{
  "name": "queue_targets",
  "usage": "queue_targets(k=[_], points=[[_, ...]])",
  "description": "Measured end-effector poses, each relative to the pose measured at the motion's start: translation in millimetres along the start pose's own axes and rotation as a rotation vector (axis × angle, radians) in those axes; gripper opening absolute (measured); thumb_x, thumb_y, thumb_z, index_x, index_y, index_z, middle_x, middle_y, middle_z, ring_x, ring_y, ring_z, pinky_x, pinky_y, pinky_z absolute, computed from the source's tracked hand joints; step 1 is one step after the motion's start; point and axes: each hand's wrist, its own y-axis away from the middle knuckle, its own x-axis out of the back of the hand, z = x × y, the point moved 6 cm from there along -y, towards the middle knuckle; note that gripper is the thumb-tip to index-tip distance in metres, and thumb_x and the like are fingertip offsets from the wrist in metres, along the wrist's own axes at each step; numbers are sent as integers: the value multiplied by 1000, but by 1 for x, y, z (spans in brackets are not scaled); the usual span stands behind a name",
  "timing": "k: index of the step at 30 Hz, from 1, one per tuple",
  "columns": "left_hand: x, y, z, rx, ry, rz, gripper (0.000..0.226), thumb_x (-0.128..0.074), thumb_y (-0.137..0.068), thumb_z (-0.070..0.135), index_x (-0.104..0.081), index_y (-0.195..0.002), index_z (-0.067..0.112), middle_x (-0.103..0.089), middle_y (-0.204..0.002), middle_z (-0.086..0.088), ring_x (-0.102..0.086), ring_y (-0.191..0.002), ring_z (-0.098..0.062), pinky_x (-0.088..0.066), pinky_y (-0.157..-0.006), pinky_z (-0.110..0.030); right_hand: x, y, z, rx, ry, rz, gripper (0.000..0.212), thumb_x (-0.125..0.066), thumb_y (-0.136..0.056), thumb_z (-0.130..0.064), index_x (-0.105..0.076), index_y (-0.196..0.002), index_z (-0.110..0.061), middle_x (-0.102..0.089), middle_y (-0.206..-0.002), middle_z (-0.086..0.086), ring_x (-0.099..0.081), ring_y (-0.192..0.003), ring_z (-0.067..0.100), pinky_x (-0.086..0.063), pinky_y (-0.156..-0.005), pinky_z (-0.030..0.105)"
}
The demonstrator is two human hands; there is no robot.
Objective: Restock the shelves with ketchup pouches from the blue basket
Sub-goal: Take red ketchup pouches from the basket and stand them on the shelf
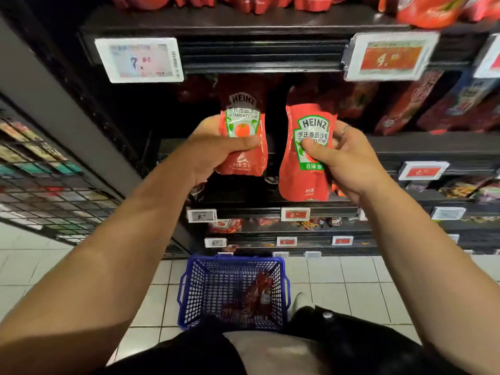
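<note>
Head view, left pouch [243,142] under thumb, right pouch [308,158] pinched between fingers [341,133]

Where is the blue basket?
The blue basket sits on the tiled floor at the bottom middle of the head view, below both hands and before the shelves.

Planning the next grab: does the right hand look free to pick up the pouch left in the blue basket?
Probably not yet: the right hand already holds a ketchup pouch up at the shelf, while the basket sits on the floor far below.
</note>
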Motion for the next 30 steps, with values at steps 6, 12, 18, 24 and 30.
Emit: queue_targets(k=[6,12,18,24,30], points=[[14,-65,0,173,-260,298,34,-91,-64,46,-77,-79,19,-77,-85,5,-72,-69,-6,-52,-61,-16,25,-39,-5,-47,43,40,26,-78,-87,-18,-71,-100,4,-78,-90,14,-76,-81,26,-60,-69,38],[16,-122,13,-42,-233,309,50,-86,-72,45,-66,-113,24,-70,-108,9,-67,-102,-10,-52,-100,-30,33,-62,1,-58,23,103,5,-77,-84,-6,-73,-86,-6,-78,-77,5,-76,-71,20,-59,-62,32],[11,-128,23,-359,-353,367,55,-79,-87,21,-55,-135,8,-61,-126,2,-60,-113,-7,-43,-93,-5,25,-72,10,-99,-18,99,37,-88,-66,-20,-71,-97,-7,-79,-82,5,-77,-76,21,-60,-60,32],[9,-120,13,-388,-407,359,71,-82,-81,10,-45,-142,6,-56,-132,3,-51,-124,-7,-40,-98,-4,15,-92,-9,53,126,93,69,-91,-68,-36,-62,-126,-13,-73,-118,3,-71,-106,17,-59,-90,40],[11,-108,13,-439,-510,460,94,-91,-70,31,-38,-146,14,-53,-141,1,-46,-127,-4,-28,-89,9,10,-117,-15,131,297,132,18,-78,-87,-28,-65,-99,-24,-75,-87,-13,-72,-84,1,-58,-77,21]])
